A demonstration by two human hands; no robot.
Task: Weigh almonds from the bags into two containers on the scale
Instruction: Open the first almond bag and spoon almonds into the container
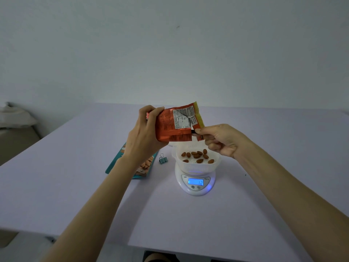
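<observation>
Behind everything is a plain pale wall, and before it a wide lilac tabletop (75, 186) carries the things. Near the middle stands the white scale (195, 183), with its blue display lit and turned to the person so that it can be read while pouring; it seems to show 12. On the scale sits a white container (196, 166), and about a dozen almonds (196, 156) lie spread on its bottom. I cannot see a second container plainly.

Directly above the container an orange bag (175, 125) is held in the air, tilted, with its torn end to the right and down. I judge it is kept there so that the almonds fall straight into the container and not on the tabletop. The left hand (143, 135) grips the closed end of the bag, fingers wrapped round it, and carries its weight. The right hand (221, 138) pinches the torn lower corner between thumb and fingertips, probably to keep the mouth open and control the flow. Something small and dark shows at the fingertips; what it is, I cannot tell.

A teal bag (145, 166) lies flat to the left of the scale, partly under the left forearm. A binder clip (163, 159) rests between this bag and the scale, likely taken from a bag and kept near for closing it.
</observation>
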